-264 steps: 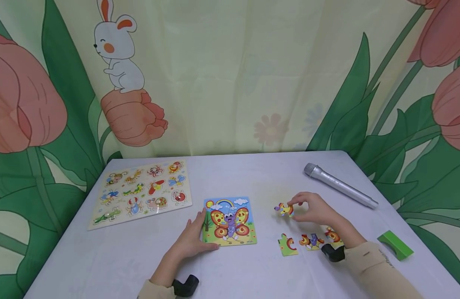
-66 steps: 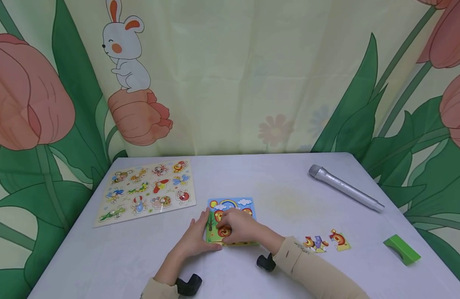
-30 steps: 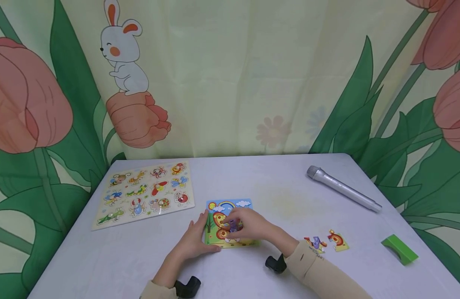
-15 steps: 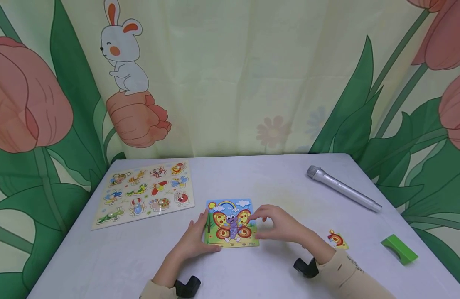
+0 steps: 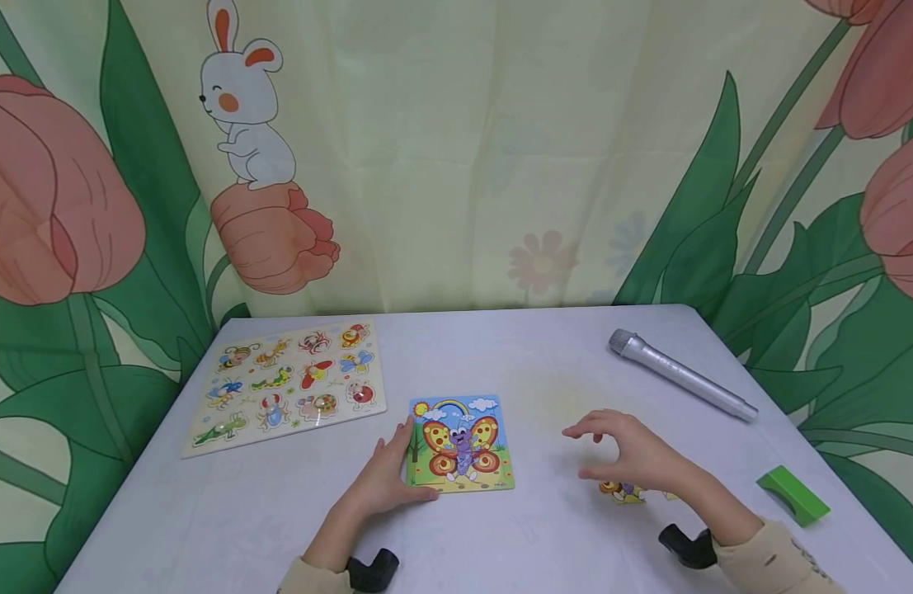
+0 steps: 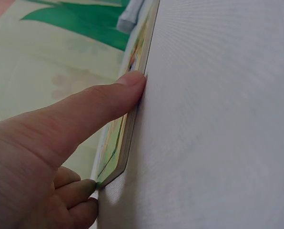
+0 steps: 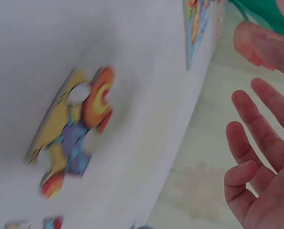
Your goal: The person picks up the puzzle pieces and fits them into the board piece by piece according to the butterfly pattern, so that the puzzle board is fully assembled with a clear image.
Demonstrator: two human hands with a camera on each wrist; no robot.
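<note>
A square butterfly puzzle [image 5: 462, 455] lies flat on the white table. My left hand [image 5: 388, 478] holds its near left corner, thumb along the front edge and fingers at the left side; the left wrist view shows the thumb [image 6: 104, 98] on the puzzle's edge [image 6: 127, 143]. My right hand [image 5: 634, 450] hovers right of the puzzle with fingers spread and nothing in them. Below it lies a loose puzzle piece [image 5: 621, 492] with yellow, purple and orange parts, plain in the right wrist view as a puzzle piece [image 7: 70, 129]. A second piece [image 5: 670, 496] is mostly hidden by the right arm.
A larger insect puzzle board [image 5: 285, 384] lies at the back left. At the back right is a silver microphone [image 5: 682, 375]. A green arched block [image 5: 793, 495] sits right of the right forearm. A printed curtain [image 5: 441, 165] hangs behind the table.
Over the last second the right hand has lifted off the puzzle and swung right over the loose pieces. Earlier it held a piece, and more pieces lay loose. The left hand has stayed put.
</note>
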